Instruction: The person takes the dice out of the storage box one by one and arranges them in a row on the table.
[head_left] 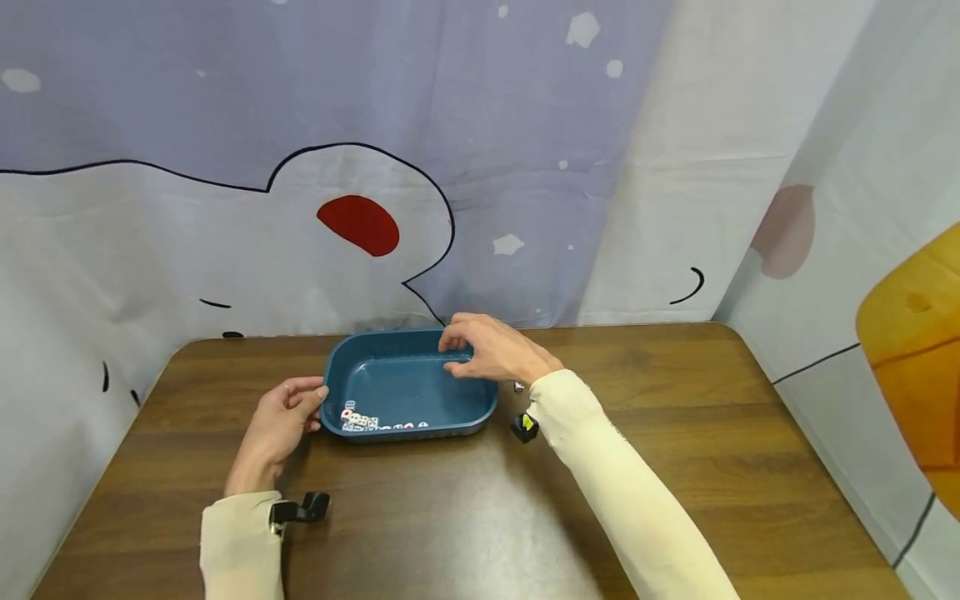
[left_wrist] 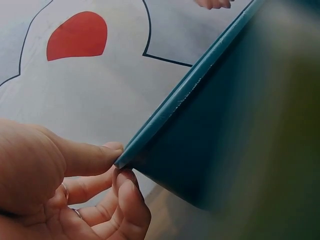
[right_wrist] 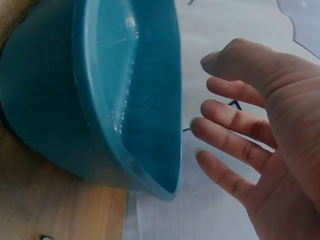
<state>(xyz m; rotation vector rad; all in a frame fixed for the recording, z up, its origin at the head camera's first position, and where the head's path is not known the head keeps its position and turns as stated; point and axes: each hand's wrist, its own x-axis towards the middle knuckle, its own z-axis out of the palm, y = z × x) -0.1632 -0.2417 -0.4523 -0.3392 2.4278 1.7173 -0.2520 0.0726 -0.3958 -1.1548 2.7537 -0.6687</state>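
Observation:
A blue plastic basin [head_left: 412, 387] sits near the back edge of the table. My left hand [head_left: 273, 429] pinches its left rim between thumb and fingers, as the left wrist view shows up close. Small white dice [head_left: 358, 421] are bunched in the basin's near left corner, with several more strung out along the near wall. Over the basin's right end hovers my right hand [head_left: 495, 350]. In the right wrist view its spread, slightly bent fingers [right_wrist: 232, 140] hold nothing and stand apart from the rim.
One small die [head_left: 518, 387] lies on the brown wooden table [head_left: 450, 517], just right of the basin beside my right wrist. A printed cloth [head_left: 525, 167] hangs behind the table and along its sides.

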